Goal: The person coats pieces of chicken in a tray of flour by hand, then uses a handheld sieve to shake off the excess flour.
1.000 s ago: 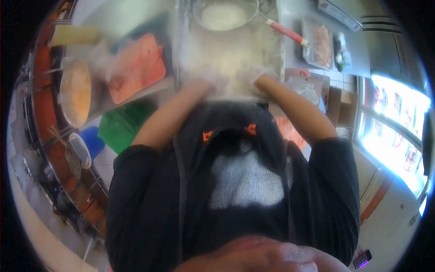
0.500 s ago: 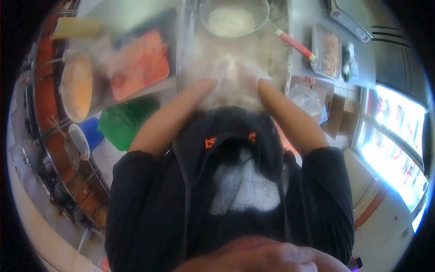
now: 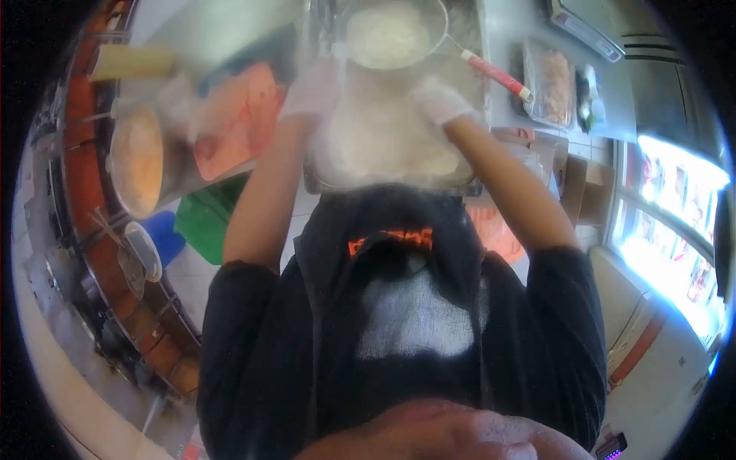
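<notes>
A metal tray (image 3: 313,172) spread with pale flour-like powder lies in front of me. My left hand (image 3: 313,90), gloved and blurred, is at the tray's left edge beside a red board (image 3: 238,115); its fingers are smeared. Over the right part of the powder is my gloved right hand (image 3: 441,101), its fingers too hazy to read. A round sieve (image 3: 389,34) with pale powder in it rests at the tray's far end, its red handle (image 3: 497,75) pointing right.
A clear container of pinkish pieces (image 3: 547,84) stands right. At left are a large bowl (image 3: 138,161) with orange contents, a yellow roll-like object (image 3: 132,63), a green bin (image 3: 207,222) and a blue container (image 3: 162,238). Boxes (image 3: 589,192) sit lower right.
My hands were close together over the middle of the tray. The left has moved left to the tray's edge and the right has shifted slightly right and away from me.
</notes>
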Demonstrator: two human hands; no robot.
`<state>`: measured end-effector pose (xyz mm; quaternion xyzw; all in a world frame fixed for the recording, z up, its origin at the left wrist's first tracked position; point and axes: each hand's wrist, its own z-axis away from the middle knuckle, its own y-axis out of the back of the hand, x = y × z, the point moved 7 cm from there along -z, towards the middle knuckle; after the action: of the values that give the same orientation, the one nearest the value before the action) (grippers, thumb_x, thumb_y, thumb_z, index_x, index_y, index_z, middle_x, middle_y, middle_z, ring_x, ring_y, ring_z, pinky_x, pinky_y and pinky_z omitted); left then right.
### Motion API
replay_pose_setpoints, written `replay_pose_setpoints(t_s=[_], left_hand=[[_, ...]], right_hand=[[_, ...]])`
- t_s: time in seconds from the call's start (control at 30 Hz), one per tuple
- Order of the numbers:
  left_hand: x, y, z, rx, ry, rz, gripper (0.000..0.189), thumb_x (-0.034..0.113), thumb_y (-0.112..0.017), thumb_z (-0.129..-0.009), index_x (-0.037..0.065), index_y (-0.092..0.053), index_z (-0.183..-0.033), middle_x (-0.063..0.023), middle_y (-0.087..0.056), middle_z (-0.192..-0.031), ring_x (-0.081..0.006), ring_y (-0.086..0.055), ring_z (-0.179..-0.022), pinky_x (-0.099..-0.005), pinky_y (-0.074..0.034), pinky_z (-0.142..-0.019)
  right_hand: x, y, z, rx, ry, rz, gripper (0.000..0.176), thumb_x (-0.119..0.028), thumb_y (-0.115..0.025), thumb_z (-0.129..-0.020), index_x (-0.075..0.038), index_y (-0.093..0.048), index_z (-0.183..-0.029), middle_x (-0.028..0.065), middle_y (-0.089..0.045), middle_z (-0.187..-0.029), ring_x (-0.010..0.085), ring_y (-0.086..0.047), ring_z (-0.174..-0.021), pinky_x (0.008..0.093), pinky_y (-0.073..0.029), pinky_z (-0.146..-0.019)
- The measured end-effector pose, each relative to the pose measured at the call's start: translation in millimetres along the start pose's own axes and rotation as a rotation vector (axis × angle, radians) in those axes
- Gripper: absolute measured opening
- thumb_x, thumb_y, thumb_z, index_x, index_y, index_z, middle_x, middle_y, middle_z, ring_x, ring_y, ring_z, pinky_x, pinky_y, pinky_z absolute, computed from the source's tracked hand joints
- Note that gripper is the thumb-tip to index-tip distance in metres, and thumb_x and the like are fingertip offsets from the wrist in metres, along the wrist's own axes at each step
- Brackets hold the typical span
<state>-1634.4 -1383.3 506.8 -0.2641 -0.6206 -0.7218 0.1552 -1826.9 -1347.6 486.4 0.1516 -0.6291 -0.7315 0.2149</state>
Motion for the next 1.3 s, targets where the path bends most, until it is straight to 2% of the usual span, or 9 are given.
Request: replay_pose_setpoints(t_s=[0.07, 0.17, 0.3, 0.4, 0.5, 0.63, 0.8, 1.07, 1.3], left_hand=[[-4.0, -15.4, 10.7, 0.155, -0.175, -0.148, 0.055, 0.046, -0.032, -0.099, 0.004, -0.055, -0.125, -0.0266, -0.059, -0.114, -0.0413, -0.055, -0.109, -0.0478, -0.041, -0.092], [-26.6, -34.7, 15.7, 0.213, -0.089, -0.126, 0.049, 0.038, -0.034, -0.101, 0.0, -0.055, -0.124, -0.0254, -0.06, -0.114, -0.0375, -0.058, -0.107, -0.0463, -0.044, -0.088], [-31.5, -36.5, 11.6, 0.275, -0.222, -0.497, 0.04, 0.027, -0.039, -0.101, -0.002, -0.054, -0.125, -0.0233, -0.06, -0.117, -0.0328, -0.059, -0.107, -0.041, -0.046, -0.088], [-42.7, -44.6, 17.0, 0.152, -0.215, -0.088, 0.039, 0.026, -0.041, -0.101, -0.002, -0.054, -0.124, -0.0218, -0.059, -0.119, -0.031, -0.059, -0.107, -0.04, -0.045, -0.09], [-48.8, -41.6, 2.9, 0.245, -0.134, 0.129, 0.043, 0.031, -0.041, -0.101, -0.002, -0.053, -0.124, -0.0207, -0.059, -0.121, -0.0296, -0.058, -0.109, -0.0396, -0.044, -0.093], [-36.2, -35.7, -2.9, 0.211, -0.058, -0.232, 0.045, 0.034, -0.04, -0.101, -0.001, -0.053, -0.125, -0.0198, -0.058, -0.123, -0.0283, -0.057, -0.11, -0.0383, -0.043, -0.094], [-25.2, -47.1, 8.2, -0.067, 0.089, -0.423, 0.048, 0.038, -0.04, -0.1, 0.0, -0.053, -0.126, -0.0188, -0.057, -0.124, -0.0267, -0.056, -0.111, -0.0366, -0.042, -0.096], [1.1, -109.0, 64.6, -0.736, -0.041, -0.488, 0.051, 0.042, -0.038, -0.1, 0.001, -0.053, -0.127, -0.0173, -0.056, -0.127, -0.0253, -0.054, -0.114, -0.0354, -0.04, -0.098], [6.9, -137.8, 91.9, -0.791, -0.038, -0.401, 0.054, 0.045, -0.037, -0.099, 0.003, -0.054, -0.128, -0.0161, -0.056, -0.129, -0.0248, -0.052, -0.118, -0.035, -0.039, -0.099]], right_hand=[[0.6, -54.3, -17.4, -0.382, -0.155, -0.205, 0.029, -0.021, -0.046, -0.09, -0.004, -0.064, -0.104, 0.0179, -0.066, -0.103, 0.0303, -0.065, -0.094, 0.0411, -0.051, -0.079], [-17.4, -175.4, -59.0, -0.077, -0.253, -0.604, 0.024, -0.01, -0.047, -0.088, -0.005, -0.071, -0.086, 0.0071, -0.067, -0.092, 0.0215, -0.063, -0.085, 0.0329, -0.053, -0.081], [-144.3, 13.2, 9.5, 0.889, 0.131, 0.886, 0.018, -0.015, -0.053, -0.084, -0.004, -0.064, -0.073, 0.007, -0.061, -0.069, 0.022, -0.061, -0.067, 0.0322, -0.048, -0.052], [-169.0, -186.8, -30.4, 0.392, 0.449, -0.74, 0.038, -0.016, -0.048, -0.088, 0.011, -0.052, -0.115, 0.0096, -0.06, -0.071, 0.0196, -0.059, -0.061, 0.0381, -0.05, -0.055], [-92.2, -43.2, -36.6, 0.1, 0.029, -1.171, 0.02, -0.017, -0.053, -0.085, -0.003, -0.067, -0.084, 0.0102, -0.061, -0.07, 0.0228, -0.062, -0.073, 0.0409, -0.05, -0.062], [-124.9, -74.6, -74.7, 0.105, 0.321, -0.05, 0.023, -0.021, -0.054, -0.086, -0.004, -0.068, -0.093, 0.0099, -0.064, -0.076, 0.0214, -0.062, -0.079, 0.0399, -0.049, -0.073], [-131.2, -57.8, 22.2, 0.265, 0.588, -0.185, 0.027, -0.025, -0.056, -0.082, -0.005, -0.068, -0.097, 0.0099, -0.066, -0.089, 0.0206, -0.062, -0.091, 0.0382, -0.049, -0.081], [-36.2, -134.4, 37.3, -0.698, 0.283, -0.162, 0.029, -0.026, -0.055, -0.081, -0.007, -0.067, -0.1, 0.0107, -0.068, -0.103, 0.0214, -0.063, -0.097, 0.0367, -0.05, -0.084], [-85.2, -168.9, 40.2, -0.473, -0.133, -0.79, 0.035, -0.032, -0.049, -0.09, -0.005, -0.066, -0.106, 0.0135, -0.066, -0.102, 0.0277, -0.062, -0.096, 0.0395, -0.049, -0.084]])
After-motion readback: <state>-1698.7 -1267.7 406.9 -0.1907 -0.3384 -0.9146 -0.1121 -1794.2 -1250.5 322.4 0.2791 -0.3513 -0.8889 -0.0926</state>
